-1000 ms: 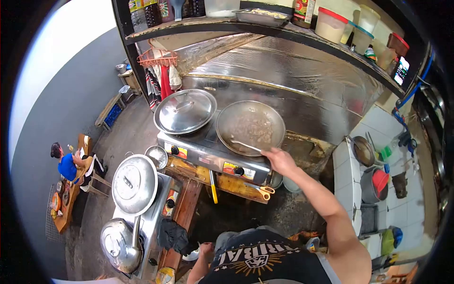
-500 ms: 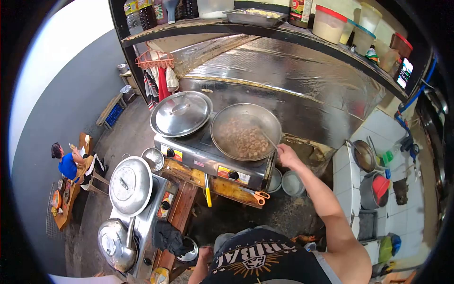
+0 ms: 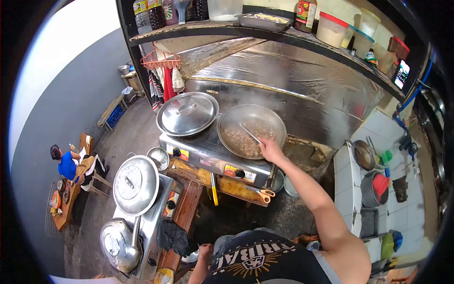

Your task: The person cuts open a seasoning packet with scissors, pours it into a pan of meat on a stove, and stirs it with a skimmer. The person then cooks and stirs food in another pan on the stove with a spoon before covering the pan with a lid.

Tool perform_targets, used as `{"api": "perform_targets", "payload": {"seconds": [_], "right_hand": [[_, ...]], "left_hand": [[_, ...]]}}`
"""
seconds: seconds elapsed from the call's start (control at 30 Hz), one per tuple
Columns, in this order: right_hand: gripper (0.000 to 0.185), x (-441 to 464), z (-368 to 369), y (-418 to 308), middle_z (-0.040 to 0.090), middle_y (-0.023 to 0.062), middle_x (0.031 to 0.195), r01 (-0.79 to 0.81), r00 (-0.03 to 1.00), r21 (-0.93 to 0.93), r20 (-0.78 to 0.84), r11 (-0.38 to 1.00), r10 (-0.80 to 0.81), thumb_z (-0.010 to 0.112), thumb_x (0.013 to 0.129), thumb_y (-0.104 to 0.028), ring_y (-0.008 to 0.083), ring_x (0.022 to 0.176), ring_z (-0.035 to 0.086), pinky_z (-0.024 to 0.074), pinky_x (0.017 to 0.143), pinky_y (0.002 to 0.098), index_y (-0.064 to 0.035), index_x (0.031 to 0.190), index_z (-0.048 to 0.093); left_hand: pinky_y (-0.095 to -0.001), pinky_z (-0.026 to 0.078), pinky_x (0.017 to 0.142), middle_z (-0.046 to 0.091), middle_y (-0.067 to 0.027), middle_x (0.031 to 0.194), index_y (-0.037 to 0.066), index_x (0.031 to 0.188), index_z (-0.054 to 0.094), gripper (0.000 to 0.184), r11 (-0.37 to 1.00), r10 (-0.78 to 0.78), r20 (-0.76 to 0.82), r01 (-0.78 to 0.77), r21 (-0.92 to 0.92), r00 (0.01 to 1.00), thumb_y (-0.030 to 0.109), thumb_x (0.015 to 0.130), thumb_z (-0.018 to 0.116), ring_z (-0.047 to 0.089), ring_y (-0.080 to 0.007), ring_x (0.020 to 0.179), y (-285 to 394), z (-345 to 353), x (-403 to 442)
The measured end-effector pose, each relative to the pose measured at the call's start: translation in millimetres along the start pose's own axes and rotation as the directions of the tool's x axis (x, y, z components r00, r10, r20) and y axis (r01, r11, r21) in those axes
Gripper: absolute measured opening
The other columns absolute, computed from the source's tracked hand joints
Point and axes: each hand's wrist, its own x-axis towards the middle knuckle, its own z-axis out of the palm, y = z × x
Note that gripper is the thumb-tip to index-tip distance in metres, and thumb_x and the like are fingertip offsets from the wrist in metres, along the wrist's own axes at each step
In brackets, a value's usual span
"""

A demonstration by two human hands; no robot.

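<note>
My right hand (image 3: 271, 150) is closed round the handle of a metal spatula (image 3: 249, 132), over the right rim of a wide pan (image 3: 253, 111). The spatula's far end rests among small browned pieces of food (image 3: 242, 142), and steam rises from them. The pan sits on the right burner of a steel stove (image 3: 208, 160). A large domed lid (image 3: 187, 113) covers the vessel on the left burner. My left hand (image 3: 205, 249) hangs low beside my body, near a black cloth (image 3: 176, 238); its fingers are curled, but too small to read clearly.
Orange-handled scissors (image 3: 266, 194) and a yellow-handled tool (image 3: 214, 193) are at the stove's front ledge. A second stove with lidded pans (image 3: 135, 184) stands at the left. A shelf (image 3: 208, 31) runs overhead. A person in blue (image 3: 67, 166) sits far left. A tiled counter (image 3: 344, 175) is right.
My right hand has moved inward over the pan's rim with the spatula, which now points up and left. The food has shifted within the pan. My left hand stays low.
</note>
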Motion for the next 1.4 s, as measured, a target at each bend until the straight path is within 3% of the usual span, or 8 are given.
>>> {"api": "perform_targets", "payload": {"seconds": [0.07,0.5,0.73,1.03,1.13,1.17,1.3,1.4], "right_hand": [[0.031,-24.3,-26.8,-10.7,0.070,0.0209,0.110,0.084,0.996,-0.075,0.027,0.994,-0.083,0.062,0.092,-0.009,0.0408,0.099,0.068,0.0553,0.088,0.0436,-0.0050,0.122,0.070],[0.034,-126.2,-155.7,-102.8,0.069,0.0250,0.105,-0.033,0.973,-0.422,0.193,0.906,0.126,0.056,0.090,-0.004,0.0427,0.096,0.068,0.0545,0.086,0.0500,-0.0026,0.122,0.068],[0.025,-112.3,-151.0,-90.8,0.067,0.0214,0.092,0.016,1.000,-0.447,0.000,0.894,-0.018,0.060,0.090,-0.008,0.0415,0.089,0.068,0.0557,0.079,0.0507,-0.0046,0.113,0.069],[0.022,-85.6,-125.7,-11.6,0.069,0.0232,0.090,0.094,0.993,-0.451,-0.018,0.888,-0.114,0.058,0.091,-0.007,0.0434,0.089,0.068,0.0551,0.077,0.0519,-0.0040,0.109,0.070],[0.022,-74.0,-147.4,-8.5,0.068,0.0258,0.095,-0.003,0.999,-0.398,-0.032,0.917,-0.011,0.056,0.092,-0.005,0.0461,0.090,0.066,0.0539,0.081,0.0533,-0.0029,0.111,0.068],[0.025,-70.5,-158.0,-6.9,0.068,0.0276,0.098,0.016,0.999,-0.393,-0.025,0.919,-0.029,0.054,0.093,-0.004,0.0464,0.092,0.066,0.0527,0.083,0.0544,-0.0022,0.114,0.067],[0.025,-42.0,-122.1,47.8,0.067,0.0268,0.097,-0.045,0.981,-0.351,-0.194,0.935,-0.026,0.052,0.098,-0.011,0.0489,0.090,0.064,0.0512,0.082,0.0565,-0.0034,0.118,0.063],[0.028,-23.7,-66.0,65.1,0.068,0.0288,0.109,-0.275,0.951,-0.254,0.067,0.927,0.301,0.047,0.097,-0.010,0.0464,0.106,0.064,0.0522,0.092,0.0512,-0.0028,0.114,0.067]], "left_hand": [[-0.0279,0.040,0.047,0.055,0.0020,0.061,0.009,0.072,0.068,0.017,0.946,0.145,-0.319,-0.036,0.322,0.937,0.003,0.086,0.059,0.050,-0.0116,0.049,-1.0,6.3,-10.7],[-0.0299,0.041,0.047,0.060,-0.0005,0.062,0.006,0.072,0.071,0.015,0.816,0.112,-0.331,0.103,0.569,0.937,0.012,0.085,0.066,0.053,-0.0120,0.050,36.0,-36.1,-35.5],[-0.0307,0.044,0.046,0.060,-0.0035,0.061,0.002,0.075,0.070,0.012,0.964,0.034,-0.071,-0.014,0.266,0.997,0.007,0.083,0.063,0.057,-0.0157,0.051,32.8,-61.0,-1.3],[-0.0292,0.041,0.049,0.060,-0.0003,0.063,0.007,0.069,0.068,0.015,0.892,0.175,-0.357,0.006,0.452,0.918,0.011,0.084,0.067,0.054,-0.0123,0.054,-11.4,-42.3,-22.0],[-0.0328,0.042,0.051,0.060,-0.0033,0.066,0.006,0.076,0.068,0.014,0.936,0.044,-0.267,0.053,0.348,0.963,0.011,0.089,0.065,0.058,-0.0171,0.059,-14.6,-38.5,-32.8],[-0.0325,0.042,0.045,0.055,0.0020,0.062,0.014,0.073,0.064,0.015,0.999,-0.039,-0.098,0.037,-0.016,0.994,0.007,0.086,0.061,0.056,-0.0153,0.056,-16.3,-35.5,-34.4],[-0.0319,0.041,0.046,0.052,0.0033,0.064,0.014,0.074,0.059,0.012,0.979,0.036,-0.260,0.018,0.205,0.965,0.009,0.084,0.063,0.053,-0.0155,0.054,-29.1,-15.5,-37.2],[-0.0327,0.044,0.048,0.055,0.0028,0.062,0.009,0.075,0.065,0.008,0.996,0.022,-0.266,0.002,0.092,0.964,0.013,0.082,0.066,0.054,-0.0140,0.053,-35.8,10.1,-35.1]]}}
